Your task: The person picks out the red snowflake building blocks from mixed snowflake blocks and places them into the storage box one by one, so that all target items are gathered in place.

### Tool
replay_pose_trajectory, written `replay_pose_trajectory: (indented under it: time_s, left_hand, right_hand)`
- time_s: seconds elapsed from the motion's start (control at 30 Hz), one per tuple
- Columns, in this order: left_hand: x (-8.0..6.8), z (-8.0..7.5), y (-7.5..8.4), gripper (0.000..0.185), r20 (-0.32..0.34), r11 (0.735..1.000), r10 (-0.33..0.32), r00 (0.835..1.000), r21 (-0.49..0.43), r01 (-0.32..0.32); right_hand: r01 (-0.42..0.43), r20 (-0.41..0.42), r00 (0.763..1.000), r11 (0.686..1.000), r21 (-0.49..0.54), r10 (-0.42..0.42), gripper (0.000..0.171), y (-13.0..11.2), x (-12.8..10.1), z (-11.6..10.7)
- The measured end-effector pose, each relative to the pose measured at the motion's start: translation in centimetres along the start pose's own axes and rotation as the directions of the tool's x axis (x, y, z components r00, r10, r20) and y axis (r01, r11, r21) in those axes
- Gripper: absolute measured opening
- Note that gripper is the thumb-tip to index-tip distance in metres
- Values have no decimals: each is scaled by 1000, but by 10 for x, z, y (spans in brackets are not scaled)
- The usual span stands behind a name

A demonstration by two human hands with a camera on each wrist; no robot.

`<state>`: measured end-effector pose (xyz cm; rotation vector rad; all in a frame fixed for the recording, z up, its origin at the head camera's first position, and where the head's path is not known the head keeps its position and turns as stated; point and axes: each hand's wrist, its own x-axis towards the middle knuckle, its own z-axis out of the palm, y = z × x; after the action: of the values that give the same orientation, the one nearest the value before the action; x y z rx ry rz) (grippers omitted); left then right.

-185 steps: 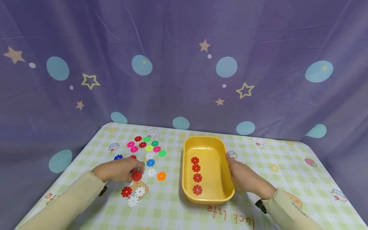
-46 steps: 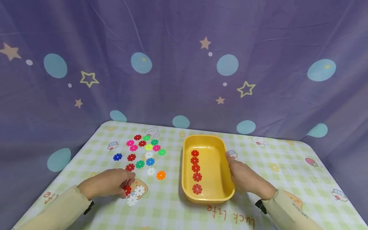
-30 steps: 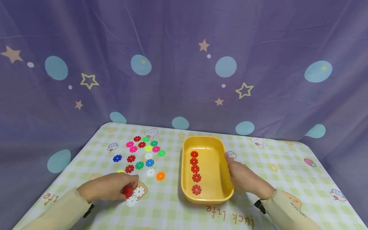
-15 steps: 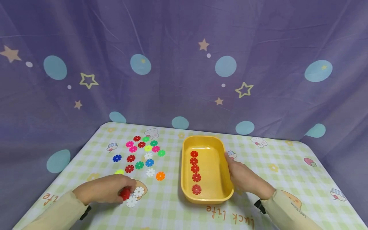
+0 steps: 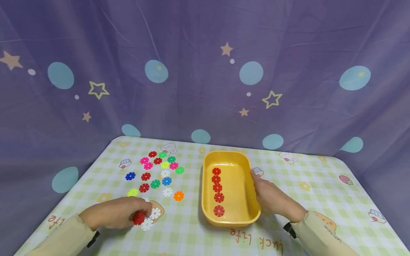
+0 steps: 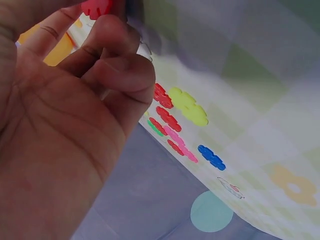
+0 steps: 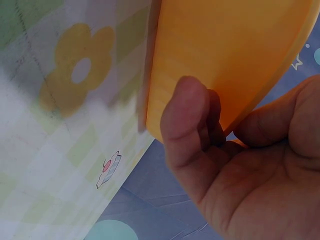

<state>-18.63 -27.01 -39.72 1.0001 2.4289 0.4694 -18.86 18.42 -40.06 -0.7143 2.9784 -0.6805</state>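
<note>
Red snowflake disc (image 5: 139, 217) pinched on edge in left hand (image 5: 112, 212).

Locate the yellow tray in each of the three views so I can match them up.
Head: yellow tray right of centre on the table, right hand on its right rim.
Left wrist: only an orange-yellow sliver shows upper left, behind the fingers.
Right wrist: its outer wall fills the top.
Shared landmark: the green checked tablecloth.

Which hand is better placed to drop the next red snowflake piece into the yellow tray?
Left. The left hand already pinches a red snowflake piece, while the right hand grips the yellow tray rim.
</note>
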Motion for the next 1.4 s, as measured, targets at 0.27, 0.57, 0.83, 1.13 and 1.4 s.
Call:
replay_pose_trajectory:
  time_s: [0.27, 0.57, 0.83, 1.13, 1.4]
  left_hand:
    - [-1, 1, -1, 44, -8, 999, 25, 1000, 26, -24]
    - [-2, 2, 1, 45, 6, 999, 31, 999, 42, -32]
    - [-3, 2, 0, 47, 14, 1000, 19, 1000, 11, -19]
    - [-2, 3, -2, 46, -7, 997, 65, 998, 46, -65]
    - [1, -2, 1, 37, -47, 989, 129, 991, 85, -125]
  right_hand:
    - [1, -9, 1000, 1000, -6, -1, 51, 1, 0, 1]
    - [19, -18, 1000, 1000, -11, -19, 50, 1, 0, 3]
    - [23, -16, 1000, 1000, -12, -24, 50, 1, 0, 2]
    - [14, -17, 1000, 1000, -8, -14, 50, 2, 0, 3]
    - [15, -17, 1000, 1000, -5, -16, 50, 2, 0, 3]
